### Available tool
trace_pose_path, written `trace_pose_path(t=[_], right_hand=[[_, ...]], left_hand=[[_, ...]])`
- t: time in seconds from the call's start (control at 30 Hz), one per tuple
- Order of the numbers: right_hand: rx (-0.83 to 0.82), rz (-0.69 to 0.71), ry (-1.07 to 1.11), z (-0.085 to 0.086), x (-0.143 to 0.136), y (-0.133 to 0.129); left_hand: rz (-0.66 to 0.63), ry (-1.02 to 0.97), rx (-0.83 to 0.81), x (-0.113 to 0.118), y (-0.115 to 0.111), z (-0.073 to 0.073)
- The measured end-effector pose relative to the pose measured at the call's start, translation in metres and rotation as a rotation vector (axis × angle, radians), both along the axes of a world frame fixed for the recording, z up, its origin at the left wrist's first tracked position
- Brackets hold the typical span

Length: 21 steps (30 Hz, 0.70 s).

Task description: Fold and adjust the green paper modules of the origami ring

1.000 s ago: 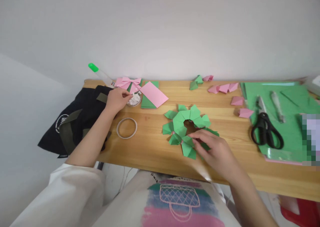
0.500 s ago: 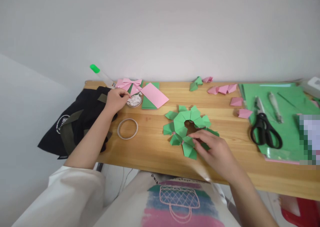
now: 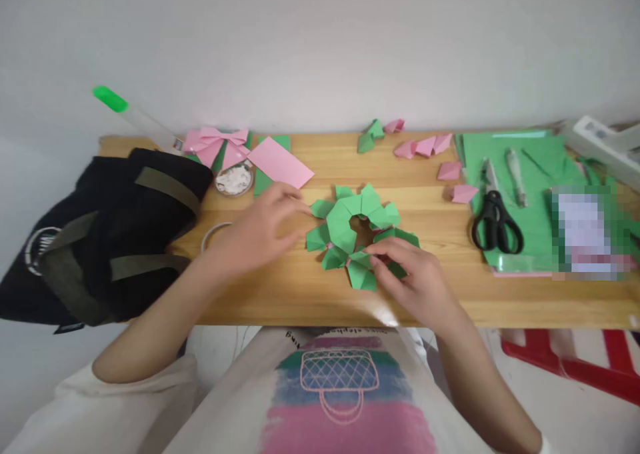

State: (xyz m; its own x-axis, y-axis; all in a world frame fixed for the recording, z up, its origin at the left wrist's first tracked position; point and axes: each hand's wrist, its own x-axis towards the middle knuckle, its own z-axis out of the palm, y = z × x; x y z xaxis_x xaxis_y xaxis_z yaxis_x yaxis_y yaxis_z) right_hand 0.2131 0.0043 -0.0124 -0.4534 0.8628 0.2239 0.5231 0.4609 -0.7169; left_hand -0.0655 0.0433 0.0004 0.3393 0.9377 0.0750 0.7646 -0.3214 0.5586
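A ring of folded green paper, a paper wreath (image 3: 341, 223), lies on the wooden table with a hole in its middle and leaf-like points around its outside. Thumb and fingers of my right hand (image 3: 416, 271) pinch its near right edge. My left hand (image 3: 263, 227) hovers just left of the wreath, fingers stretched toward it and slightly apart, nothing seen in them. Behind that wrist, a roll of tape (image 3: 212, 233) is partly covered. The dish of white bits (image 3: 234, 179) stands beyond my left hand, beside a pink paper bow (image 3: 220, 141).
Pink paper (image 3: 281, 163) lies over green sheets at the back. A black bag (image 3: 105, 241) fills the left end. Small folded pink pieces (image 3: 425, 147) and a green one (image 3: 370, 136) lie behind. Black-handled scissors (image 3: 496, 224) rest on green paper (image 3: 543, 231) at right.
My left hand has moved from the dish of white bits rightward to beside the wreath. My right hand still pinches the wreath's edge. The whole view has shifted.
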Motion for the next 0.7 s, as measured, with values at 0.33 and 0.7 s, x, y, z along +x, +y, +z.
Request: trace_pose_path(t=[0.33, 0.7], right_hand=[[-0.104, -0.1, 0.067, 0.004, 0.007, -0.011], [-0.164, 0.084, -0.004, 0.005, 0.004, 0.003]], left_hand=[[-0.304, -0.24, -0.108, 0.078, -0.026, -0.023], [-0.481, -0.14, 0.137, 0.068, -0.015, -0.017]])
